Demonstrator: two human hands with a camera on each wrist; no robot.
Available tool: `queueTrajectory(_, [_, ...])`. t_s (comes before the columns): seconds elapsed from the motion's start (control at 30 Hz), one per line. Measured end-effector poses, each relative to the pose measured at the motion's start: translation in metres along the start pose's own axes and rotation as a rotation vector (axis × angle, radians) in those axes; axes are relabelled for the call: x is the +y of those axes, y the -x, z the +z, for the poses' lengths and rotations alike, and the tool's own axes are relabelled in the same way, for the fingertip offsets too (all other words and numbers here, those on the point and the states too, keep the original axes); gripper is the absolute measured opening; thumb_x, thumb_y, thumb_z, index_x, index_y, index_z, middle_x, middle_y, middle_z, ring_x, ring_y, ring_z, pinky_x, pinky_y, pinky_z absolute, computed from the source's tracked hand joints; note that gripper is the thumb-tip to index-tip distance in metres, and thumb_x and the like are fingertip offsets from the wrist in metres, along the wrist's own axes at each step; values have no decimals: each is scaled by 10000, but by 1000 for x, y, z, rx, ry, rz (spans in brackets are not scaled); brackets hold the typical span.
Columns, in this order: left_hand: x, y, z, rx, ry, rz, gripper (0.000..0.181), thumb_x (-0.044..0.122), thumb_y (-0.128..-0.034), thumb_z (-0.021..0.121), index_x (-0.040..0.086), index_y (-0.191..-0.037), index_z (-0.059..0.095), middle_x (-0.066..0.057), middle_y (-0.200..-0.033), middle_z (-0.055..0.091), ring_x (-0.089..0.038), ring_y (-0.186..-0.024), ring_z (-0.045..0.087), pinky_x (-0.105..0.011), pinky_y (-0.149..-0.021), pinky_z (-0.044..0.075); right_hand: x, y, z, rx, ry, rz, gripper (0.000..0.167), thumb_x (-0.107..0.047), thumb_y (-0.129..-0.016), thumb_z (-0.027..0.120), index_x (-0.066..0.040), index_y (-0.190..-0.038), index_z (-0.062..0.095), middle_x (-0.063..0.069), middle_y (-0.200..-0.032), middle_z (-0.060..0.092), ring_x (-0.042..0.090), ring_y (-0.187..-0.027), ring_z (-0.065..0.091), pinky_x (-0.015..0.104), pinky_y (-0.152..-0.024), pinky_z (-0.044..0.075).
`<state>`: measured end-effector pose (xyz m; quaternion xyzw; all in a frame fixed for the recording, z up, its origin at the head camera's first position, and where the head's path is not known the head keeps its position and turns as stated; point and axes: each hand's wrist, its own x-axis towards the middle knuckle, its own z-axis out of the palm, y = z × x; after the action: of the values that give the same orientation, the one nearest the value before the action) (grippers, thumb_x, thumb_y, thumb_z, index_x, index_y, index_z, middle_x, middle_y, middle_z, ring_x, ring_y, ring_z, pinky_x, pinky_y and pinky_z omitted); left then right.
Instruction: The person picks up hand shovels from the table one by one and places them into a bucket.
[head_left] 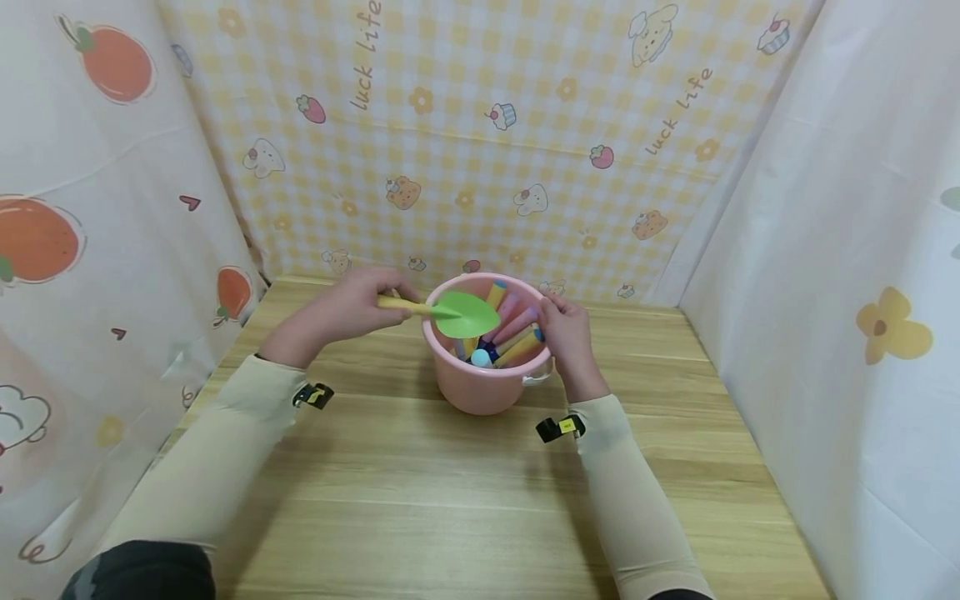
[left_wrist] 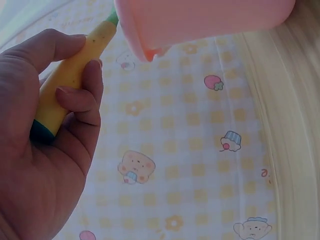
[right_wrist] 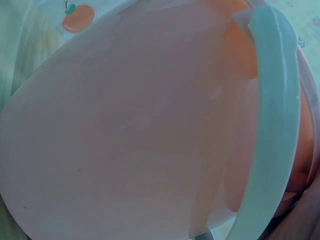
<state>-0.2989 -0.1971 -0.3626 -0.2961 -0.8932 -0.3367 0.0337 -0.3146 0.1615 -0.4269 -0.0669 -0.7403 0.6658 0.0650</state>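
Observation:
My left hand (head_left: 358, 304) grips the yellow handle of a toy shovel (head_left: 467, 315), its green blade lying level over the bucket's opening. In the left wrist view the fingers curl round the handle (left_wrist: 75, 75), which has a dark green end. The pink bucket (head_left: 480, 392) stands upright on the table. At its right rim my right hand (head_left: 572, 342) pinches the edge; the right wrist view shows only a little of that hand. Inside the bucket are several yellow and pink handles (head_left: 519, 323) and a light blue round end (head_left: 481, 358). Their lower parts are hidden.
A white bucket handle (right_wrist: 275, 125) hangs down the bucket's right side. The wooden table (head_left: 420, 517) ends at a yellow checked cloth (head_left: 465, 150) behind, with printed white cloths (head_left: 825, 250) on both sides.

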Motion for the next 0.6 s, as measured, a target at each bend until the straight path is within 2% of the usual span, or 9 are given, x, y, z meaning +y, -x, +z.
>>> queueTrajectory(0.17, [6,-6,5,-29,-47,27,216,103,-946,855,219,-1127,828,57,-1045,752,-190,-930,647,-412,-792,580,0,0,0,1,0,1,359,-263,-1141,622,-79,-1416,760,-25,-724,602,66,-649,567,178,-563,488])
queueTrajectory(0.3, [10,-9,7,-63,-75,35,172,150,-972,851,247,-1111,826,88,-1100,767,-178,-998,675,-421,-851,599,0,1,0,-5,-5,12,364,-271,-1142,622,-86,-1427,755,-29,-715,596,65,-644,564,178,-562,490])
queueTrajectory(0.43, [13,-12,9,-98,-86,29,122,213,-1000,838,277,-1103,822,105,-1138,767,-175,-1042,688,-420,-865,615,-1,1,0,-12,-5,17,371,-275,-1140,622,-94,-1439,747,-34,-704,581,64,-633,550,177,-560,482])
queueTrajectory(0.6, [18,-15,10,-131,-79,32,133,188,-1001,835,270,-1105,833,101,-1124,766,-181,-1030,680,-421,-864,609,0,1,0,-8,3,10,374,-274,-1141,620,-87,-1440,745,-23,-736,600,68,-659,566,175,-576,496])
